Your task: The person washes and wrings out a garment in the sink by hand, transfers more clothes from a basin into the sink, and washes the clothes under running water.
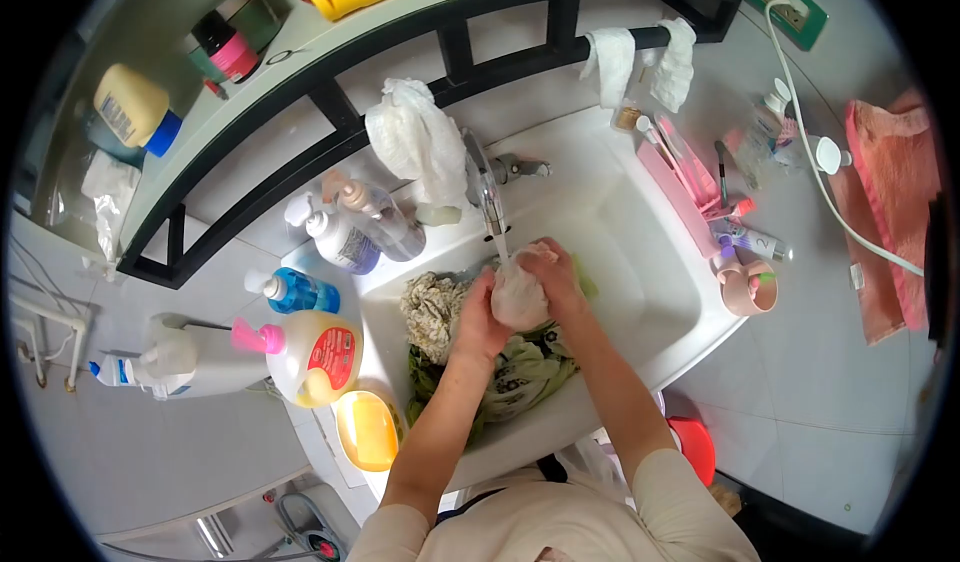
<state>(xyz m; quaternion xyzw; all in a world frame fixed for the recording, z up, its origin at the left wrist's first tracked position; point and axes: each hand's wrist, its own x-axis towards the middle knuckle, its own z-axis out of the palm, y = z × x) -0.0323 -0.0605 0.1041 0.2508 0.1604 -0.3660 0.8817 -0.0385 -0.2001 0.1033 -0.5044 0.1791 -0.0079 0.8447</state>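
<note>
Under the faucet (pixel 489 202), a bunched pale wet cloth (pixel 519 296) is held between my two hands, with water running down onto it. My left hand (pixel 483 319) is curled against the cloth's left side, and my right hand (pixel 555 277) wraps its upper right side. Below them in the white sink (pixel 650 292) lies a green patterned cloth (pixel 525 374). A cream, dark-flecked bunched cloth (pixel 432 315) rests at the sink's left side, close to my left hand.
Left of the sink stand a pink-topped detergent bottle (pixel 320 357), a blue bottle (pixel 303 290), pump bottles (pixel 345 240) and a yellow soap in a dish (pixel 367 430). A pink tray (pixel 680 192) lines the right rim. A black rack (pixel 455 54) crosses above, with a white cloth (pixel 415 137) hanging.
</note>
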